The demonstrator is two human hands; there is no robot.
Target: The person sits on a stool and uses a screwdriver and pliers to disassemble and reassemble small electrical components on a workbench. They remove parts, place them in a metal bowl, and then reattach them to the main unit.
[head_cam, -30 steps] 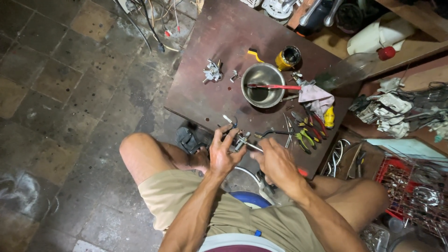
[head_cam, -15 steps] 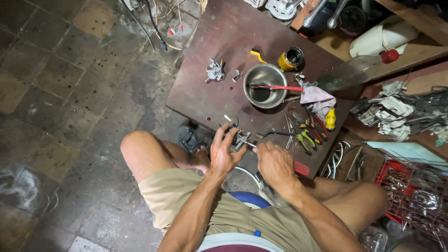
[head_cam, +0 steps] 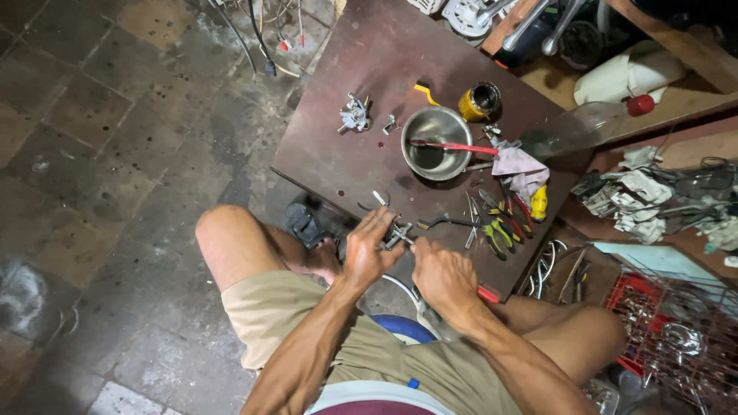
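My left hand (head_cam: 367, 250) grips a small metal part (head_cam: 397, 234) at the near edge of a low brown table (head_cam: 361, 58). My right hand (head_cam: 440, 275) is closed around a red-handled tool (head_cam: 487, 293) whose tip meets that part. Both hands work close together just above my knees. On the table beyond them lie a steel bowl (head_cam: 436, 142) with a red-handled tool across it, another metal assembly (head_cam: 354, 115) and several pliers (head_cam: 501, 223).
A yellow tin (head_cam: 480, 101) and a clear plastic bottle (head_cam: 578, 127) stand at the table's right side, with a pink rag (head_cam: 516, 163). A white jug (head_cam: 626, 74) sits on a wooden shelf. A red wire basket (head_cam: 661, 323) of parts is at right. Cables lie on the stone floor (head_cam: 92, 115).
The hands stay at the table's near edge on the small part, shifting only slightly. The view has drifted a little.
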